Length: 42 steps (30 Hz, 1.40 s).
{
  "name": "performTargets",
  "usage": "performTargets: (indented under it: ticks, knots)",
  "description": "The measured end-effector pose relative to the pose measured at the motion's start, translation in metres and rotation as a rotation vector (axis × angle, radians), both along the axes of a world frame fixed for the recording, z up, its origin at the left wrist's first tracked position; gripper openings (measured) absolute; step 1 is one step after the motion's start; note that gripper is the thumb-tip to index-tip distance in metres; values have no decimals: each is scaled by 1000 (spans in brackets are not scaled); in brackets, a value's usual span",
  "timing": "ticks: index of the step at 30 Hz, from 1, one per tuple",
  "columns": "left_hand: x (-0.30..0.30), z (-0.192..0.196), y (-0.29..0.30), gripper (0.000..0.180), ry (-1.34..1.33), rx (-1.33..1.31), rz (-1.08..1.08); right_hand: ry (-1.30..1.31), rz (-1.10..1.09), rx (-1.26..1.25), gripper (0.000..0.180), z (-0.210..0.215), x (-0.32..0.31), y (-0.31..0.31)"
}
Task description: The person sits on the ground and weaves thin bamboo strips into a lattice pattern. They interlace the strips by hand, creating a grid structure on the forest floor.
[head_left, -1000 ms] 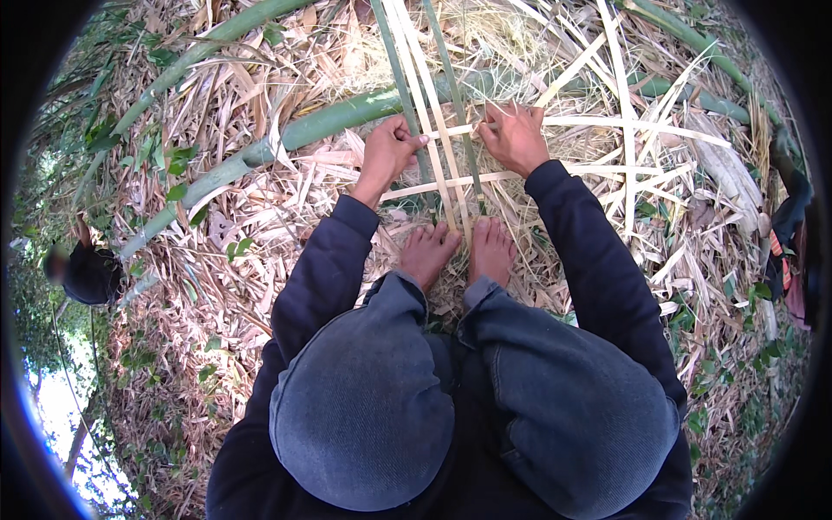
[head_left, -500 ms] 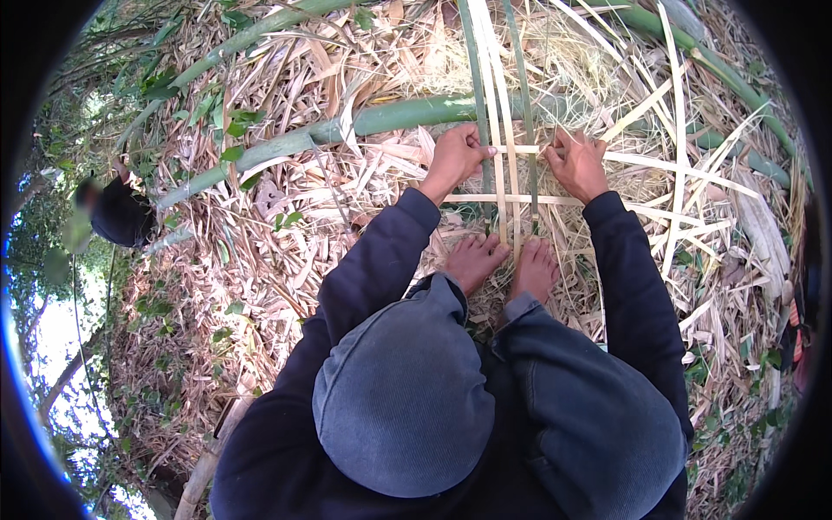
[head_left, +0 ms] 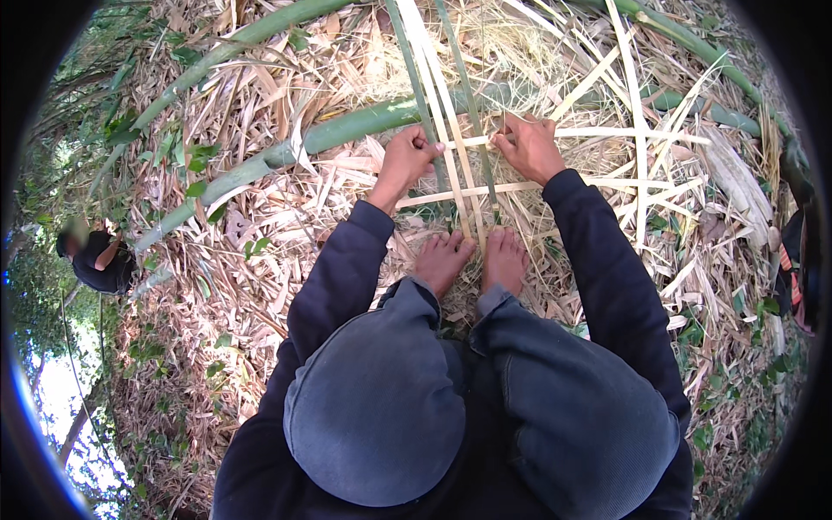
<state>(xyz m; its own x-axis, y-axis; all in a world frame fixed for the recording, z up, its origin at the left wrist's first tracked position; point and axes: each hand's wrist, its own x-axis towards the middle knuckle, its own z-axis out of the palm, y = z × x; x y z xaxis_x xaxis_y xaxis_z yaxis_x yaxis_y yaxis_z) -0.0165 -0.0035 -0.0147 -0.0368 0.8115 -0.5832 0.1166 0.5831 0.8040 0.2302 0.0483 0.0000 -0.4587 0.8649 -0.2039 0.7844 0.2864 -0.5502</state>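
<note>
Several long bamboo strips, two pale [head_left: 438,82] and two green [head_left: 468,91], run lengthwise away from my bare feet. A pale bamboo strip [head_left: 471,141] crosses them, its right part reaching well past my right hand. My left hand [head_left: 407,165] is closed at that strip's left end, thumb and fingers pinched beside the left green strip. On the other side, my right hand [head_left: 529,149] pinches the same crosswise strip just right of the lengthwise ones. Nearer my feet, a second crosswise strip [head_left: 511,187] lies over or under the lengthwise strips; their exact weave is too small to tell.
A thick green bamboo pole [head_left: 355,128] lies across the ground behind the strips, with another pole [head_left: 251,35] farther off. Loose pale strips [head_left: 637,113] cross at the right. Dry leaves [head_left: 251,217] cover the ground. Another person [head_left: 100,260] is at the far left.
The view has shifted, so the strips and hands appear farther left. Both hands stay pinched on the crosswise strip; my right fingers are bent a little differently.
</note>
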Motion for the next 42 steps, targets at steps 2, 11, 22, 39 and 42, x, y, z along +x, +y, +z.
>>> performTargets:
  ticks: [2, 11, 22, 39, 42]
  knots:
    - [-3, -2, -2, 14, -64, 21, 15, 28, -28, 29, 27, 1, 1, -3]
    - [-5, 6, -10, 10, -131, 12, 79, -94, -61, 32, 30, 13, 0, -4]
    - [1, 11, -6, 10, -98, 22, 117, -127, -30, -170, 31, 20, -8, 8]
    - [0, 16, -3, 6, -100, 5, 99, -126, 43, -135, 36, 10, -40, 15]
    - [-1, 24, -6, 5, -78, -24, 82, -56, 37, -184, 39, 8, -35, 8]
